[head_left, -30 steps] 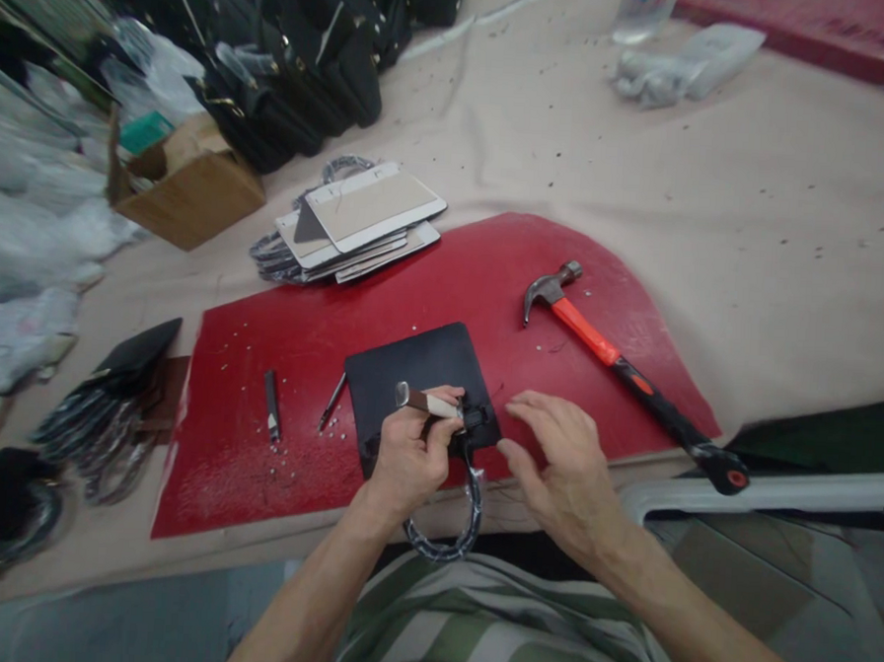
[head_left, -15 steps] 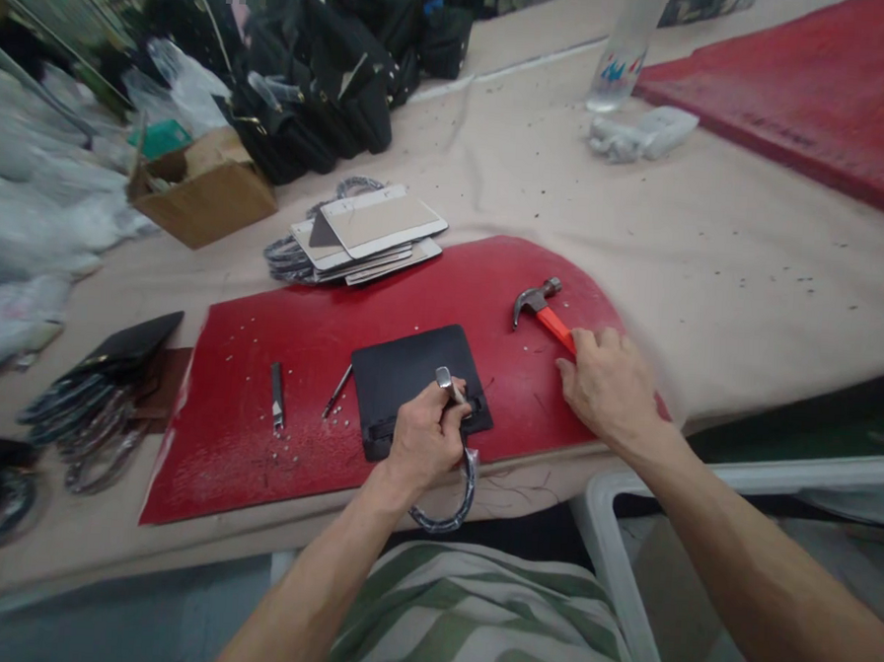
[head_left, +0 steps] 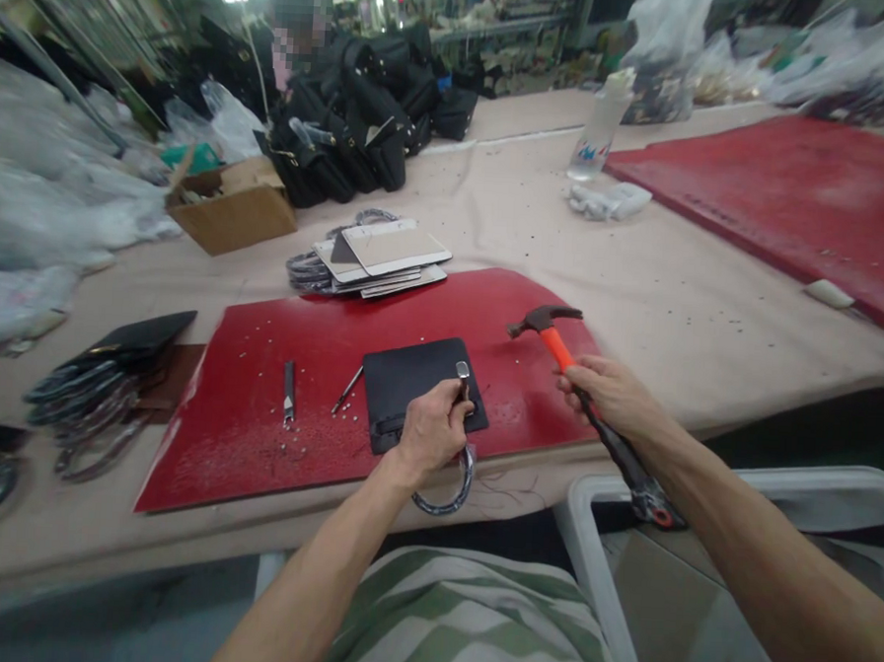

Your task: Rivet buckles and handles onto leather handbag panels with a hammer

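My left hand point(head_left: 435, 425) is closed round a short metal punch point(head_left: 463, 371), held upright over a black leather panel point(head_left: 410, 374). A plastic-wrapped handle loop point(head_left: 465, 485) hangs from the panel's near edge, over the table edge. My right hand point(head_left: 613, 394) grips a claw hammer point(head_left: 558, 347) by its orange and black handle, its head above the red board point(head_left: 528, 395). To the left of the panel lie a thin metal rod tool point(head_left: 348, 389) and a flat metal tool point(head_left: 289, 392), with small pale bits around them.
Behind the board is a stack of pale panels point(head_left: 398, 250) with wrapped handles. Black panels with handles point(head_left: 133, 354) lie left. Further back are a cardboard box point(head_left: 233, 216), black bags point(head_left: 357, 109), a plastic bottle point(head_left: 599, 132) and another red board point(head_left: 775, 190). A person sits beyond the bags.
My right hand has lifted the hammer off the red board, and its head has turned. My left hand stays on the punch at the panel. The camera view has tilted up.
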`<state>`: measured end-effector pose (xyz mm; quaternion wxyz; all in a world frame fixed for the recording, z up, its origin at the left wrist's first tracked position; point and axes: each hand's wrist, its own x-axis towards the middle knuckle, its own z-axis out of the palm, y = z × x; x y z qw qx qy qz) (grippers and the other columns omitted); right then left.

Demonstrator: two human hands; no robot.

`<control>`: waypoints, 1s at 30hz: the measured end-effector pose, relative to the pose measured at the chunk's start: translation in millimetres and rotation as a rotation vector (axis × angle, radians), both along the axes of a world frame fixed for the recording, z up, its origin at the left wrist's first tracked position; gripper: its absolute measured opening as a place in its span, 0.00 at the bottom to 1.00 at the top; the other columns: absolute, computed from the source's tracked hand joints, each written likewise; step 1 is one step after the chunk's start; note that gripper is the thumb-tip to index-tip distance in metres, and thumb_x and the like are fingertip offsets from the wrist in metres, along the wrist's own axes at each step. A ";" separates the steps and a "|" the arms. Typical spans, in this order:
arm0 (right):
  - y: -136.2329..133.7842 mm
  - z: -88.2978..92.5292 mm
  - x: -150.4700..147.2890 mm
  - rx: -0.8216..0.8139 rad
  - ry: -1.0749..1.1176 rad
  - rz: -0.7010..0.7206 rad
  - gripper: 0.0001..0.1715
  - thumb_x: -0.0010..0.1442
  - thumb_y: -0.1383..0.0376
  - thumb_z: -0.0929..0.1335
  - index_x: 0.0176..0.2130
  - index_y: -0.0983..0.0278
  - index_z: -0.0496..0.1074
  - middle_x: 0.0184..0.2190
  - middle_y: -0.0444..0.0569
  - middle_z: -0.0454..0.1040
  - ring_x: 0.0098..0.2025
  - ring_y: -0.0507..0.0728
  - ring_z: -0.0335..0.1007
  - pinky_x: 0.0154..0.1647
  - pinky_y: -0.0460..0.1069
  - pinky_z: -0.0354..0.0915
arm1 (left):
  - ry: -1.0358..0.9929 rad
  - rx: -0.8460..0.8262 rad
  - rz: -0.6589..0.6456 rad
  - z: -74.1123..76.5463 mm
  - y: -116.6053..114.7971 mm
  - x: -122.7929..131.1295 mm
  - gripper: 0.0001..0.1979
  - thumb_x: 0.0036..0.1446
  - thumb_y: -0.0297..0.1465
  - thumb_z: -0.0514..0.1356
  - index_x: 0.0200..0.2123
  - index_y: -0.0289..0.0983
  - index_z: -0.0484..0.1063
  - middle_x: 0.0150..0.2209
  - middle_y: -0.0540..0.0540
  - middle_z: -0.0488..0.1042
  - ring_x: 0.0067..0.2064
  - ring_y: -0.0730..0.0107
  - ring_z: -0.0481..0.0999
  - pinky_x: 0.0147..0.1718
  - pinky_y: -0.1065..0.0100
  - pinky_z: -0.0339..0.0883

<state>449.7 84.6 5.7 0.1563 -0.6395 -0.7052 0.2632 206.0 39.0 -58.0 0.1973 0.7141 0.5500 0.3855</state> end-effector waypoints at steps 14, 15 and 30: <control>-66.5 78.1 -22.3 0.126 0.384 0.116 0.25 0.68 0.46 0.61 0.28 0.60 0.62 0.19 0.40 0.60 0.18 0.50 0.54 0.17 0.46 0.51 | 0.003 -0.026 -0.018 -0.1 1.6 -0.8 0.06 0.60 0.24 0.58 0.40 0.39 0.70 0.39 0.46 0.79 0.42 0.63 0.80 0.43 0.66 0.71; -67.7 80.9 -22.0 0.160 0.304 0.141 0.25 0.68 0.48 0.61 0.26 0.60 0.60 0.18 0.40 0.60 0.18 0.50 0.54 0.17 0.47 0.51 | 0.008 -0.026 -0.020 -0.8 1.5 -0.5 0.06 0.60 0.24 0.58 0.40 0.40 0.70 0.39 0.46 0.79 0.42 0.63 0.80 0.42 0.66 0.71; -79.2 101.3 -18.0 0.556 0.021 0.156 0.24 0.72 0.49 0.55 0.29 0.57 0.60 0.16 0.42 0.62 0.15 0.53 0.55 0.19 0.50 0.48 | 0.009 -0.034 -0.034 -4.5 0.5 -0.9 0.06 0.60 0.24 0.58 0.40 0.40 0.72 0.39 0.46 0.79 0.42 0.63 0.80 0.41 0.67 0.70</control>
